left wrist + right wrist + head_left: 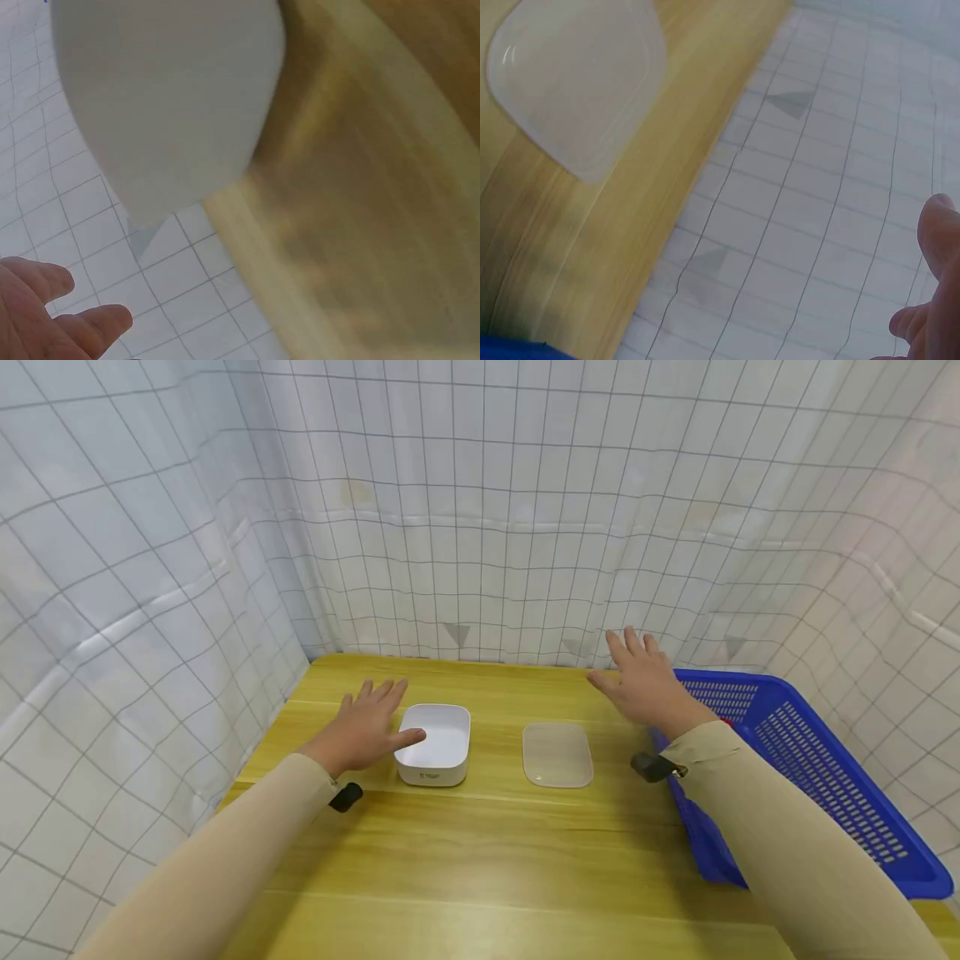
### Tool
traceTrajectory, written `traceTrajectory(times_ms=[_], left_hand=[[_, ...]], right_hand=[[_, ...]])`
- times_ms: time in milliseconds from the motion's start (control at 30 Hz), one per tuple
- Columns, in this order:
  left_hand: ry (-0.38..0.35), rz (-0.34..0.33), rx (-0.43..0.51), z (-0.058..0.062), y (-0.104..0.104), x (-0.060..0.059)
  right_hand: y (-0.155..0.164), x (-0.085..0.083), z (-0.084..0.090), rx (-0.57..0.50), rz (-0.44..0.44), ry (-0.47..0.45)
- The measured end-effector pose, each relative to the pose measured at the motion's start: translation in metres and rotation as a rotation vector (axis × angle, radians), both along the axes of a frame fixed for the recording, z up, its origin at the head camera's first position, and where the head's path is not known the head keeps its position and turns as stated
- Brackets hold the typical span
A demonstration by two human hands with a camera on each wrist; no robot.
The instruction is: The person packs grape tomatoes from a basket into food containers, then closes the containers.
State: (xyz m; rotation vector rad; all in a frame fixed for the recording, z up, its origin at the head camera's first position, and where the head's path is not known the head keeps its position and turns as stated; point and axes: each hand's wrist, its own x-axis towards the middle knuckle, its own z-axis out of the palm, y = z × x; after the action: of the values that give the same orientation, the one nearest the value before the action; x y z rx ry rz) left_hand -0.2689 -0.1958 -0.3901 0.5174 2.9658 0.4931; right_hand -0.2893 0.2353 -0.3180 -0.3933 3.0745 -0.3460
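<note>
While both hands [363, 725] [639, 678] spread flat, the left thumb touches 1 square white box [435, 744].

The head view looks forward and down from above over the whole tabletop [480, 860] toward the gridded curtain [480, 527] at 12 o'clock. The left wrist view sits very close under the white box [165, 97], which the head view shows at 11 o'clock [435, 745]. The right wrist view looks close past the lid [574, 79], shared with the head view [557, 754], toward the curtain.
</note>
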Motion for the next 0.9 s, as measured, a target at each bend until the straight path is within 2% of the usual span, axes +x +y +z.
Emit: traceTrajectory(times_ms=[233, 500, 733, 900], left_hand=[[-0.023, 0.008, 0.027, -0.013, -0.008, 0.004], [-0.041, 0.004, 0.068, -0.022, -0.009, 0.010], [-0.057, -0.004, 0.105, -0.028, -0.009, 0.013], [-0.056, -0.029, 0.128, -0.033, -0.008, 0.014]], right_hand=[[0.049, 0.006, 0.005, -0.042, -0.059, -0.040], [0.102, 0.007, -0.010, -0.084, -0.116, -0.060], [0.129, 0.007, -0.020, -0.047, -0.156, -0.080], [0.143, 0.005, -0.032, -0.006, -0.151, -0.095]])
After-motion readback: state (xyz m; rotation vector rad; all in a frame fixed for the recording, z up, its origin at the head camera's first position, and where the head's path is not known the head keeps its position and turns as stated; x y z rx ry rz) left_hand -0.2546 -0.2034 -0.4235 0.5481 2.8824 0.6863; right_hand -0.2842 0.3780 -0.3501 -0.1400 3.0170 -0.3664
